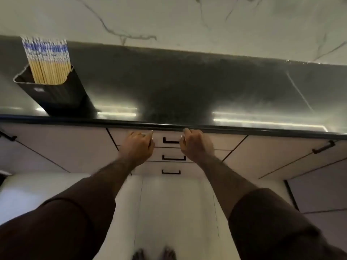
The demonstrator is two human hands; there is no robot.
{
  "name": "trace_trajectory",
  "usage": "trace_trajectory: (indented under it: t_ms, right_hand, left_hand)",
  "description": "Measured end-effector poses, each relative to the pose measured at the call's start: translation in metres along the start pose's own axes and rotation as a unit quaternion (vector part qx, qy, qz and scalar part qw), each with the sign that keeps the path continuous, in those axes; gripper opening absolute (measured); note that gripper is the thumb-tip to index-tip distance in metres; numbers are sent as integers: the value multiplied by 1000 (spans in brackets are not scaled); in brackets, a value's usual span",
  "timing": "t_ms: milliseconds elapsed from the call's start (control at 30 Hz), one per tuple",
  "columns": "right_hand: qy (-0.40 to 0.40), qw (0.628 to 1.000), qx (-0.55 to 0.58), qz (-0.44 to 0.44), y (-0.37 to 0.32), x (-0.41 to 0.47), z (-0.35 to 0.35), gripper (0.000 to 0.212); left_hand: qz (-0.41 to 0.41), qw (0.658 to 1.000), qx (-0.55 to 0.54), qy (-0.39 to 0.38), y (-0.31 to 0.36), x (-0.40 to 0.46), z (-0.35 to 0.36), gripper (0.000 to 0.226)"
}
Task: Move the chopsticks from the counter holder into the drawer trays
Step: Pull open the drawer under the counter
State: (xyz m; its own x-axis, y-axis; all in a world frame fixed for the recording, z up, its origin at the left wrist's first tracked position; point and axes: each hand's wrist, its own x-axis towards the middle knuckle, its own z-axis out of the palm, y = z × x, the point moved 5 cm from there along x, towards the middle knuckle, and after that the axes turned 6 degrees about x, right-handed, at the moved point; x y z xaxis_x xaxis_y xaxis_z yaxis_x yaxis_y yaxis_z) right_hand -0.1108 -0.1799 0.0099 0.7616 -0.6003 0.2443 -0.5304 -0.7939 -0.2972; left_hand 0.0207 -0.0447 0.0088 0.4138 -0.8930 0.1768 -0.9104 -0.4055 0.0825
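**A:** Where are the chopsticks [47, 62] right now?

**B:** All bundled upright in the dark holder [56, 91], which stands at the left of the tabletop [187, 87], close to its near edge. That keeps them within easy reach of the drawers below, I'd judge.

**A:** And the hands?

**B:** Both are down at the top drawer [170, 140], one on each side of its black handle [171, 141]. The left hand [138, 145] and the right hand [195, 145] have curled fingers up near the tabletop's near lip. Whether they grip the drawer's top edge or are only clenched beside it, I can't tell; the frame is blurred there. Neither holds a chopstick.

**A:** Why there rather than at the holder?

**B:** The drawer looks closed, so the trays aren't visible. Probably it has to be opened first, before anything can be moved in.

**A:** Other drawers?

**B:** Two more below, each with a similar handle.
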Motion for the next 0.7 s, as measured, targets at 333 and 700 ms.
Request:
trace_trajectory:
  t_ms: [333,700]
  right_hand:
    - [-89,994,-17,53,29,2,90,30]
    - [-206,967,-40,143,54,8,178,59]
  left_hand:
    - [-24,1000,0,10,-40,-11,79,35]
    - [-80,995,32,45,-84,-39,136,59]
